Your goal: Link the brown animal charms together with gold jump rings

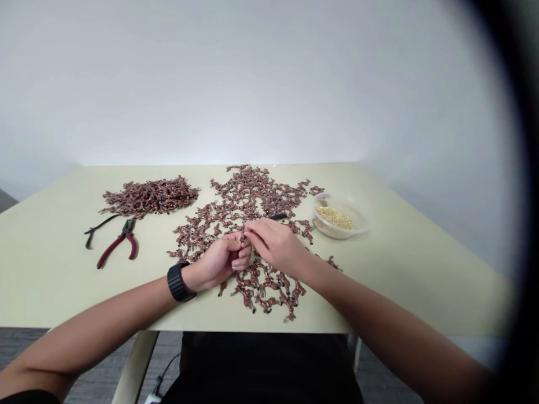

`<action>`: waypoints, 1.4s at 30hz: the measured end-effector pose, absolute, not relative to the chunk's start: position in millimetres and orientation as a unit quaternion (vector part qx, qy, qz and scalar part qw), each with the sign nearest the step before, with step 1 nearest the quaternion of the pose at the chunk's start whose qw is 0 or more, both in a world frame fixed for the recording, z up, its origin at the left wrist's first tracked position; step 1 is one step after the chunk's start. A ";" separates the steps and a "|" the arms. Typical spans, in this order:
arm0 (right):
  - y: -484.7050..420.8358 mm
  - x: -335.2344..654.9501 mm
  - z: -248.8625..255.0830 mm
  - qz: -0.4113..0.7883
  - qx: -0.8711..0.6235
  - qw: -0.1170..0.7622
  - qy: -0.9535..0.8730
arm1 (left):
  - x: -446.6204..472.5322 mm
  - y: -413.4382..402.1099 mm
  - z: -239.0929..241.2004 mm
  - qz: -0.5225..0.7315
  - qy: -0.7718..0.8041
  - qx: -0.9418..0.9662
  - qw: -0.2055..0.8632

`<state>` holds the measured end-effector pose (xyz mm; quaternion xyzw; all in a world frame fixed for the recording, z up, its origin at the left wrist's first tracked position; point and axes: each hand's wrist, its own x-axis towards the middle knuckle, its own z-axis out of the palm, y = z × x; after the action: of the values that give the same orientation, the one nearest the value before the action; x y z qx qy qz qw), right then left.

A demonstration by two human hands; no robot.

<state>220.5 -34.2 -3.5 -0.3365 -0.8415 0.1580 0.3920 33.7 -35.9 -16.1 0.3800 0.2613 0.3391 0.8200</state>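
Note:
My left hand [223, 260], with a black band on its wrist, is closed around a small brown animal figurine [242, 238], and only a bit of it shows between the thumb and fingers. Against it, my right hand [275, 244] is pinched at the fingertips; what it grips is too small or hidden to name. Just behind the right knuckles a short black piece [278, 216] sticks out, and I cannot tell whether it is held. Under and around both hands lie many loose brown animal figurines [267, 303], spread over the table.
A dense heap of similar brown figurines [151, 196] sits at the back left of the pale yellow table [404, 280]. Nearer are red-handled pliers [115, 244] and a thin black tool [99, 226]. A clear plastic bowl [362, 224] at right contains tiny gold pieces [336, 217].

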 end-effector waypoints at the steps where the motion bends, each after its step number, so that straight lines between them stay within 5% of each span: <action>1: -35.5 218.9 -3.3 0.181 -0.353 0.396 -0.828 | 34.2 -35.9 -16.8 0.343 0.265 0.383 0.815; 6: -39.2 211.2 0.3 0.494 -0.412 0.403 -0.651 | 36.9 -34.9 -18.2 0.384 0.285 0.424 0.769; 9: -35.8 214.3 3.6 0.578 -0.391 0.380 -0.607 | 37.1 -33.9 -18.4 0.392 0.288 0.427 0.762; 20: -33.4 225.4 7.8 0.186 -0.362 0.412 -0.815 | 35.6 -34.4 -18.2 0.381 0.281 0.395 0.788; 26: -35.9 222.4 7.3 0.172 -0.348 0.409 -0.826 | 35.9 -33.5 -21.4 0.386 0.276 0.404 0.782; 33: -34.3 220.8 6.3 0.453 -0.426 0.379 -0.685 | 35.9 -33.6 -19.4 0.390 0.285 0.399 0.780; 42: -35.4 223.9 7.8 0.187 -0.383 0.405 -0.809 | 35.7 -33.9 -20.8 0.389 0.279 0.387 0.788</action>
<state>223.9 -35.4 7.8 -0.3825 -0.8092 0.1873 0.4047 35.7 -33.9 -20.8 0.3872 0.2789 0.3888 0.7881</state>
